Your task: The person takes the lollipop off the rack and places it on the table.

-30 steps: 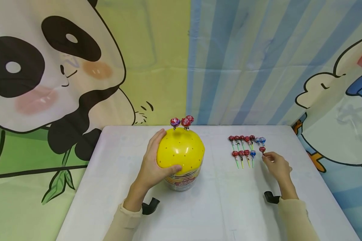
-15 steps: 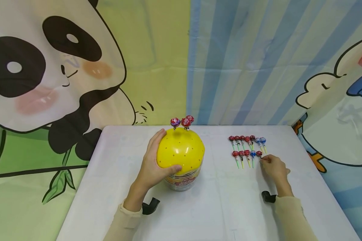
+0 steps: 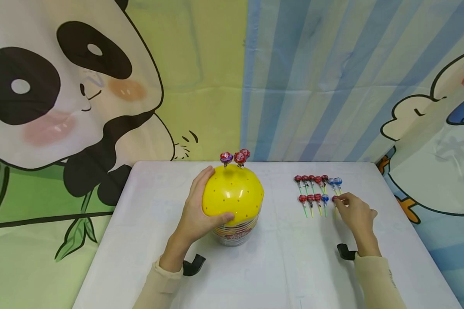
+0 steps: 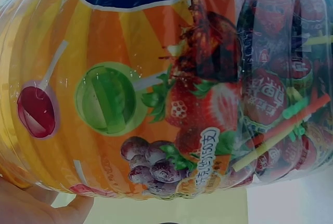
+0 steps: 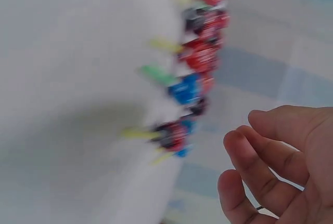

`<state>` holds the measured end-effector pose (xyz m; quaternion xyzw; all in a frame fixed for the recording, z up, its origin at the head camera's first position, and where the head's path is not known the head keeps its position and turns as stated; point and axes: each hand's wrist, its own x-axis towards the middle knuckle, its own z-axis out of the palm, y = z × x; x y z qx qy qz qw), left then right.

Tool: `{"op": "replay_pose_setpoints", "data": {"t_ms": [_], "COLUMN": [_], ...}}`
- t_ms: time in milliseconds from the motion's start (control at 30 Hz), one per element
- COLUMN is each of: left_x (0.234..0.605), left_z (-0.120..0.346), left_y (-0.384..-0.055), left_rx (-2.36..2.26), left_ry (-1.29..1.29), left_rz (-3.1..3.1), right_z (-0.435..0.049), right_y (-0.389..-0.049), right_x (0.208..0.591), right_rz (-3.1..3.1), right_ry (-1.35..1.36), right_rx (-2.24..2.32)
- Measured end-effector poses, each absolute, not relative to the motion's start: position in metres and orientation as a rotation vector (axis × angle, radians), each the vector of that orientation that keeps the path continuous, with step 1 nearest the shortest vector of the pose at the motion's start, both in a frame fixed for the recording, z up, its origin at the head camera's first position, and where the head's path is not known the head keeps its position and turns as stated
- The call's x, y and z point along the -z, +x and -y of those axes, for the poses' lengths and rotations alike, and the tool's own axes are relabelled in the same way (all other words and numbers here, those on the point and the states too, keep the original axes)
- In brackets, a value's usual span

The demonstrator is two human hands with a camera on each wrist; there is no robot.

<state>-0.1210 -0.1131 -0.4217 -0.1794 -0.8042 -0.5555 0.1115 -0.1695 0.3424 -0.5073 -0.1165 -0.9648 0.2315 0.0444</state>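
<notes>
My left hand [image 3: 199,206] grips the yellow domed lid [image 3: 232,193] of a clear candy jar [image 3: 235,234], thumb in front and fingers round the far left side. Small holes dot the lid, and three wrapped lollipops [image 3: 239,158] stand upright at its top. Through the jar wall [image 4: 109,156] in the left wrist view, a fruit label and many lollipops show. Over the right end of the front row, my right hand [image 3: 357,216] is beside a red lollipop [image 3: 334,198]. In the right wrist view its fingers [image 5: 242,148] are loosely bent, apart from the lollipop and holding nothing.
Two rows of lollipops lie on the white table [image 3: 278,266], red ones [image 3: 310,198] mostly, with a blue one [image 3: 325,198] in front and pale blue ones [image 3: 338,182] behind. Black curved pieces [image 3: 193,265] stick out at both wrists. A printed cloth [image 3: 294,86] hangs behind the table.
My right hand has brought a red lollipop from near the back row to the front row's right end and let it go. My left hand keeps its grip on the lid.
</notes>
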Motion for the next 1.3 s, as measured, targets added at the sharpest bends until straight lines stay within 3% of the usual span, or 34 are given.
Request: {"op": "replay_pose_setpoints", "data": {"t_ms": [367, 600, 1300], "left_x": [0.422, 0.422, 0.420], "left_z": [0.113, 0.112, 0.113], "left_y": [-0.120, -0.120, -0.120], "left_rx": [1.644, 1.641, 1.638], "left_ry": [-0.516, -0.519, -0.535], "left_rz": [2.368, 2.374, 2.368], "right_z": [-0.257, -0.198, -0.117], "right_y": [-0.165, -0.166, -0.204], "right_x": [0.423, 0.391, 0.379], "right_rz": [2.567, 2.393, 2.294], "right_ry": [0.216, 0.486, 0.713], "right_rx": [-1.201, -1.468, -2.069]}}
